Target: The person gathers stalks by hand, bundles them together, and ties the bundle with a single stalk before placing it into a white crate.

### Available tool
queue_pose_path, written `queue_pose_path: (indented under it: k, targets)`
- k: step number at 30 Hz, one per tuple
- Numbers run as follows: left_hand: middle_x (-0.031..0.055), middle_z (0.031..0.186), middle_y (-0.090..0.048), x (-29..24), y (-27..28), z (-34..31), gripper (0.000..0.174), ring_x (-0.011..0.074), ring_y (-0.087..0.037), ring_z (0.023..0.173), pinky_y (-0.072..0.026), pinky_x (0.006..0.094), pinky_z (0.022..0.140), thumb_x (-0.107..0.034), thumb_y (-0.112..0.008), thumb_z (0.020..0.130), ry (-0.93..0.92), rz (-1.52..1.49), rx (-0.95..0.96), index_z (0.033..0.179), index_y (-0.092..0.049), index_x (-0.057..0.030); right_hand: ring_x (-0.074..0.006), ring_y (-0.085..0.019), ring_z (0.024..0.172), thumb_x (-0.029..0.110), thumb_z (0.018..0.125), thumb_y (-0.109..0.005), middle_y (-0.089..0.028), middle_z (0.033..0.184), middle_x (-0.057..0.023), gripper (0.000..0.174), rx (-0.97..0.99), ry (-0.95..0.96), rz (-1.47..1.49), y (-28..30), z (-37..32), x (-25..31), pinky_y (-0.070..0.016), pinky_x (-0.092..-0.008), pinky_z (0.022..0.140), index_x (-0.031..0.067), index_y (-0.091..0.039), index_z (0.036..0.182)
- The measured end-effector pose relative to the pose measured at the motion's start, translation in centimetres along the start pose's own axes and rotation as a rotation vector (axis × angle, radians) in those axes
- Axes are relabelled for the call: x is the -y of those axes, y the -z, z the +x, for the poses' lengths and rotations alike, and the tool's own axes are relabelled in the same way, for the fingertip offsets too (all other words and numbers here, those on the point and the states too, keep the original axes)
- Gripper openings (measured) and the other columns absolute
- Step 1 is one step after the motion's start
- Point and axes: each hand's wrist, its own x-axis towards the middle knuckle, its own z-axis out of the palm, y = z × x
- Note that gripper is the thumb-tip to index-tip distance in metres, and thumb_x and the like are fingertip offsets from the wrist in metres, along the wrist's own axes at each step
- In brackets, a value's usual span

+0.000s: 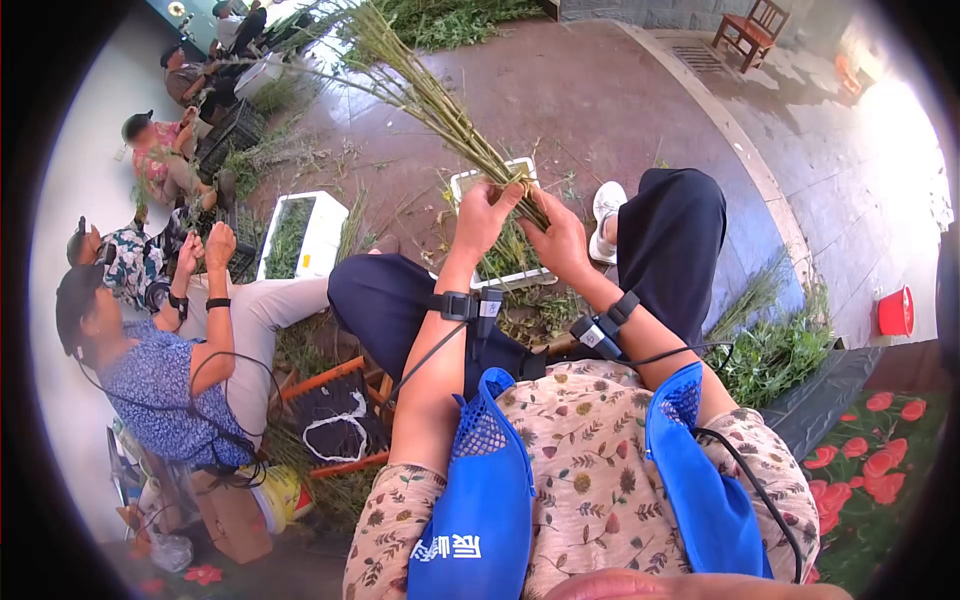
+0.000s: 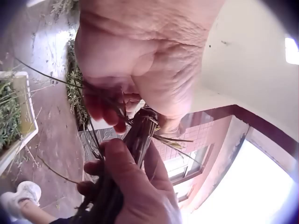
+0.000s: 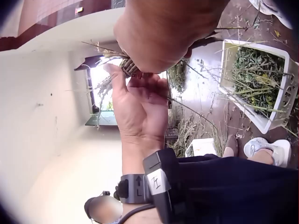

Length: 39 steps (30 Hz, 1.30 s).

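Observation:
A long bundle of thin green-brown stems (image 1: 430,112) slants up and away in front of the chest, bound with a twisted strand near its lower end. My left hand (image 1: 486,216) grips it around that band, thumb on one side and fingers curled on the other, as the right wrist view shows of this left hand (image 3: 140,109). Just below, my right hand (image 1: 560,240) holds the lower part of the stems. In the left wrist view the thumb of the right hand (image 2: 135,182) lies along the stems, and a few loose stalks stick out sideways.
A white box (image 3: 224,70) of cut greens stands on the floor between my knees, and another white box (image 1: 328,225) is further left. Several people sit along the left wall. Leafy stalks (image 1: 775,350) lie at right, near a red bucket (image 1: 896,312). A wooden chair (image 1: 752,35) stands far back.

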Motion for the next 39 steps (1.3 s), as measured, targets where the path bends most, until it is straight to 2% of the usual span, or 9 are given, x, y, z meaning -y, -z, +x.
queue_pose_path:
  k: [3,6,9,12,19,23,28,32,39]
  targets:
    - [-0.0016,0.081,-0.056,-1.5,-1.2,-0.7,0.056,0.0054,-0.048,0.072,-0.0389,0.0237,0.061,-0.054,-0.061,0.087,-0.142,-0.009,-0.066,0.102,-0.059,-0.0005,-0.0334,-0.062,0.089,0.006,0.077,-0.065,-0.062,0.098,-0.011,0.055,-0.048,0.043,-0.155,0.8,0.2,1.1,-0.0501,-0.0408,0.072,0.0115,-0.052,0.129]
    - [-0.0003,0.078,-0.059,-0.2,0.1,-0.3,0.053,0.0077,-0.051,0.07,-0.0415,0.0246,0.06,-0.049,-0.068,0.084,0.144,-0.37,0.026,0.102,-0.061,0.001,-0.0289,-0.06,0.082,0.003,0.074,-0.062,-0.058,0.093,-0.0079,0.056,-0.09,0.186,-0.311,1.9,0.5,2.3,-0.0499,-0.0398,0.067,0.0138,-0.054,0.129]
    - [-0.0014,0.078,-0.057,-1.6,0.1,0.1,0.05,0.0081,-0.049,0.068,-0.0406,0.0249,0.06,-0.047,-0.066,0.086,0.245,-0.346,0.038,0.1,-0.063,0.0003,-0.0247,-0.058,0.08,0.002,0.072,-0.06,-0.055,0.092,-0.005,0.058,-0.14,0.357,-0.517,2.0,1.1,1.6,-0.0501,-0.0376,0.063,0.0151,-0.054,0.128]
    - [0.0035,0.075,-0.062,-4.7,-1.6,-0.7,0.039,0.0145,-0.057,0.066,-0.0445,0.0311,0.061,-0.037,-0.062,0.09,0.052,0.058,-0.095,0.098,-0.064,0.0011,-0.0228,-0.058,0.08,0.004,0.073,-0.059,-0.056,0.097,-0.0042,0.058,-0.183,0.43,-0.614,1.8,1.2,1.2,-0.0507,-0.0359,0.062,0.0146,-0.054,0.129]
    - [0.0235,0.075,-0.063,-2.8,-0.8,-1.2,0.026,0.0418,-0.062,0.075,-0.0466,0.0475,0.063,-0.025,-0.055,0.093,0.026,0.626,-0.086,0.092,-0.062,0.0001,-0.0311,-0.063,0.086,0.008,0.077,-0.066,-0.059,0.107,-0.0093,0.061,-0.018,0.088,-0.283,2.5,0.4,2.1,-0.0511,-0.0415,0.066,0.0137,-0.047,0.134]
    - [0.0197,0.072,-0.064,-3.5,-1.6,-2.0,0.018,0.0392,-0.063,0.072,-0.0482,0.0487,0.062,-0.019,-0.054,0.089,-0.122,0.867,-0.163,0.086,-0.063,-0.0038,-0.0368,-0.061,0.088,0.011,0.077,-0.067,-0.061,0.105,-0.0123,0.067,0.069,0.051,-0.235,2.9,0.5,2.1,-0.0499,-0.0457,0.072,0.0151,-0.041,0.139]
    - [0.015,0.071,-0.065,-2.1,-1.4,-1.6,0.01,0.035,-0.064,0.067,-0.0486,0.0463,0.056,-0.018,-0.057,0.085,-0.286,0.982,-0.152,0.084,-0.062,-0.0094,-0.0161,-0.063,0.08,0.021,0.089,-0.066,-0.062,0.104,-0.0143,0.072,0.5,-0.364,0.408,3.7,1.4,0.5,-0.0504,-0.0304,0.063,0.0087,-0.026,0.147]
    - [0.0117,0.072,-0.066,-1.7,-1.3,-1.3,0.007,0.0315,-0.065,0.067,-0.0496,0.043,0.056,-0.015,-0.057,0.082,-0.401,1.055,-0.031,0.085,-0.059,-0.01,-0.0122,-0.059,0.073,0.013,0.087,-0.067,-0.062,0.093,-0.0078,0.073,0.481,-0.529,0.818,3.6,1.7,0.5,-0.0479,-0.0272,0.059,0.0016,-0.026,0.146]
    - [0.0083,0.072,-0.065,0.9,-2.6,-1.9,0.004,0.0283,-0.066,0.068,-0.0496,0.041,0.054,-0.013,-0.055,0.082,-0.397,1.099,-0.003,0.083,-0.059,-0.0113,-0.0117,-0.06,0.079,0.0,0.079,-0.068,-0.064,0.097,-0.0083,0.078,0.268,-0.547,0.626,1.5,1.0,-2.1,-0.0487,-0.0258,0.065,-0.0007,-0.026,0.145]
